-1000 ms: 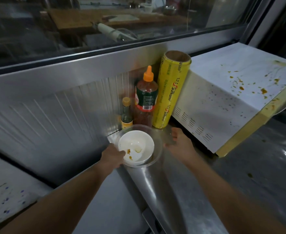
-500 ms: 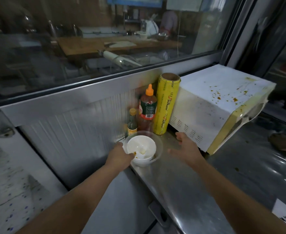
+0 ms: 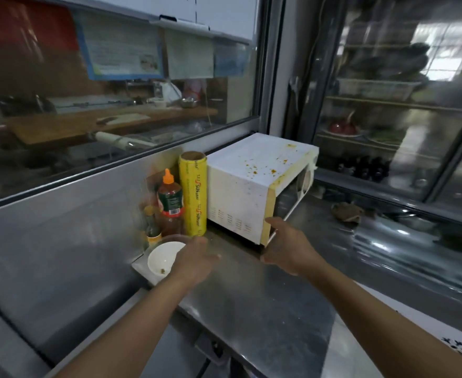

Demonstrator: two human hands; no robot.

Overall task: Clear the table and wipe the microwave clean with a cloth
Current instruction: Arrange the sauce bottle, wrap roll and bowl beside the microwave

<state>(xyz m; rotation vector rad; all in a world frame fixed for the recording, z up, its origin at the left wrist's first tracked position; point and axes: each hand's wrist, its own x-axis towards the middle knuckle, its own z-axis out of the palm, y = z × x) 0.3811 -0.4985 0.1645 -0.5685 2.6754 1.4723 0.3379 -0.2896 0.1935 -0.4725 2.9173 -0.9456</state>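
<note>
A white microwave (image 3: 240, 186) with orange splatter on its top stands on the steel table (image 3: 251, 309), its door ajar. A white bowl (image 3: 162, 259) inside a clear bowl sits at the table's left corner. My left hand (image 3: 194, 259) hovers just right of the bowls with fingers spread, holding nothing. My right hand (image 3: 287, 245) reaches with straight fingers to the microwave's lower front corner. A brown cloth (image 3: 345, 212) lies on the table right of the microwave.
A yellow cling-film roll (image 3: 193, 195), an orange-capped sauce bottle (image 3: 170, 203) and a small dark bottle (image 3: 151, 225) stand against the steel wall left of the microwave. A glass-door fridge (image 3: 388, 105) stands behind. A dark pan (image 3: 461, 238) sits at the right.
My left hand has let go of the bowls and moved right of them. My right hand has moved toward the microwave's front corner. The view has lifted and pulled back.
</note>
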